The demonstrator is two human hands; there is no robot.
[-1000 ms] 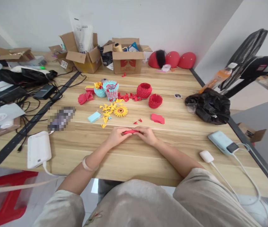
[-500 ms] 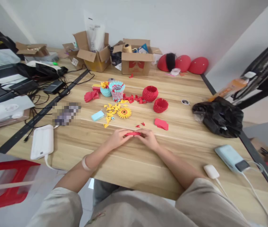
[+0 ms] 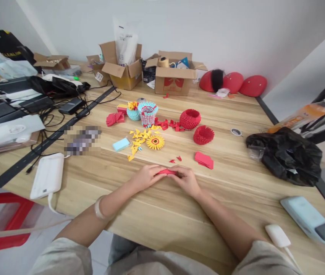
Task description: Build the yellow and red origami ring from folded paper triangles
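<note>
Between my two hands, just above the wooden table (image 3: 162,202), is a narrow folded strip of red paper (image 3: 167,172). My left hand (image 3: 148,176) pinches its left end, and my right hand (image 3: 185,178) pinches the right end. Two small folded red paper pieces (image 3: 175,159) lie just beyond my fingers. A stack of red paper slips (image 3: 204,160) rests to the right. Farther off are a yellow paper disc (image 3: 155,142), loose yellow folded pieces (image 3: 137,139), two red paper bowls (image 3: 190,119) and a blue-and-red paper vase (image 3: 147,113).
A pale blue paper pack (image 3: 121,144) and a white power bank (image 3: 48,175) lie to the left. Cardboard boxes (image 3: 173,80) stand at the back. On the right are a black plastic bag (image 3: 287,154), a light blue power bank (image 3: 305,215) and a white charger (image 3: 277,235).
My view has shifted, so the table things sit differently in the picture. Both hands stay on the red paper strip, with the fingers slightly closer together along it.
</note>
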